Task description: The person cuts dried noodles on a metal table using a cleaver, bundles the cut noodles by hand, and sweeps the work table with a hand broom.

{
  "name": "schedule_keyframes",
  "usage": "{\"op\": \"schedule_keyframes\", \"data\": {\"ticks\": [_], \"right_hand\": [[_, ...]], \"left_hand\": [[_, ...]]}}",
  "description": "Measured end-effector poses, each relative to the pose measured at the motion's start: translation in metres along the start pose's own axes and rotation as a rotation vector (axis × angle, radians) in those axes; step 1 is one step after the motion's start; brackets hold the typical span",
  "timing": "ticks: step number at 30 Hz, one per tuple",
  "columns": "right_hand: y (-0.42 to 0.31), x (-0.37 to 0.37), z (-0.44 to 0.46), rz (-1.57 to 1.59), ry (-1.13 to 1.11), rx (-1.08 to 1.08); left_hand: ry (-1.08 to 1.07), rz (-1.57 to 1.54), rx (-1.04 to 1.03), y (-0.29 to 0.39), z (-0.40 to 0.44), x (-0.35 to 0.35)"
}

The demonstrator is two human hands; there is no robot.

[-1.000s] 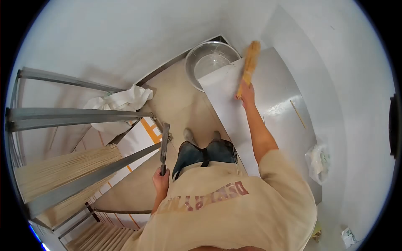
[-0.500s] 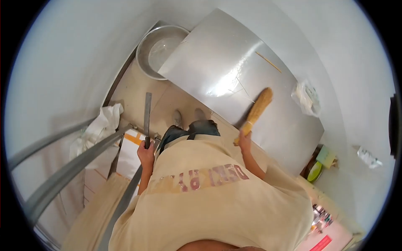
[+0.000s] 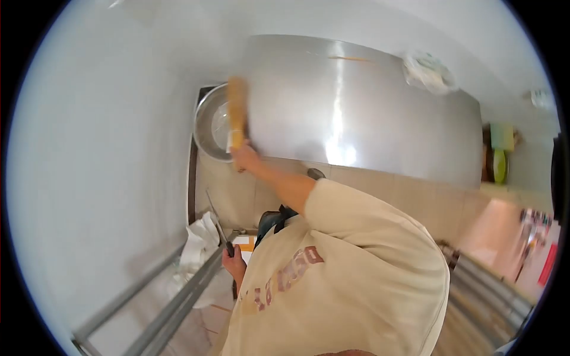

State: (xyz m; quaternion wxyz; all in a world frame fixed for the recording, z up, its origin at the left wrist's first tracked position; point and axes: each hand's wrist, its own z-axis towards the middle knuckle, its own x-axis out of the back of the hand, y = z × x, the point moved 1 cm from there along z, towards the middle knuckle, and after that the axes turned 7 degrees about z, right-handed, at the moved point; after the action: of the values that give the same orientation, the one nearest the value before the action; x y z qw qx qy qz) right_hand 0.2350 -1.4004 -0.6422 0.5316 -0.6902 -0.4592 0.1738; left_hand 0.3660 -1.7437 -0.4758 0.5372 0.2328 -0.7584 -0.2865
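My right hand is closed on the handle of a straw brush, smeared by motion. The brush lies across the left end of the metal table, over the rim of a round metal basin. Low on the left, my left hand grips the dark handle of a long flat blade, which points up and away over the floor.
A thin stick and a plastic bag are at the table's far edge. White cloth and metal rack bars stand at lower left. Right of the table are green items; another rack is at lower right.
The brush in my right hand has swept left across the table to the basin. Thin strands seen on the tabletop no longer show there. My view has turned, and the blade stays in my left hand.
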Motion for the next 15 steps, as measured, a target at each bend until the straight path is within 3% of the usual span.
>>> {"op": "schedule_keyframes", "data": {"ticks": [2,3,4,5,6,7,9,11,14,15], "right_hand": [[-0.058,0.032,-0.011,0.408,-0.097,-0.117],[-0.09,0.061,-0.033,0.446,-0.111,-0.18],[-0.102,0.085,-0.053,0.482,-0.122,-0.239],[-0.086,0.102,-0.065,0.486,-0.055,-0.252],[-0.068,0.113,-0.078,0.33,0.023,-0.132],[-0.051,0.125,-0.084,0.164,0.09,-0.016],[-0.009,0.172,-0.127,-0.05,0.292,-0.008],[0.038,0.233,-0.189,0.055,0.415,-0.028],[0.069,0.324,-0.28,0.247,0.559,-0.346],[0.105,0.343,-0.297,0.162,0.741,-0.247]], "left_hand": [[-0.025,0.002,0.046,-0.007,0.009,-0.004],[-0.015,0.122,-0.044,0.012,0.009,-0.001],[-0.077,0.048,-0.01,0.02,0.012,-0.004],[-0.146,-0.021,0.027,0.022,0.018,-0.009],[-0.172,-0.031,0.037,0.017,0.024,-0.013],[-0.16,0.05,-0.125,0.016,0.033,-0.019],[-0.226,0.019,-0.137,0.031,0.037,-0.03],[-0.286,0.022,-0.211,0.032,0.051,-0.046],[-0.38,0.097,-0.306,0.067,0.052,-0.07],[-0.421,0.163,-0.335,0.082,0.048,-0.075]]}}
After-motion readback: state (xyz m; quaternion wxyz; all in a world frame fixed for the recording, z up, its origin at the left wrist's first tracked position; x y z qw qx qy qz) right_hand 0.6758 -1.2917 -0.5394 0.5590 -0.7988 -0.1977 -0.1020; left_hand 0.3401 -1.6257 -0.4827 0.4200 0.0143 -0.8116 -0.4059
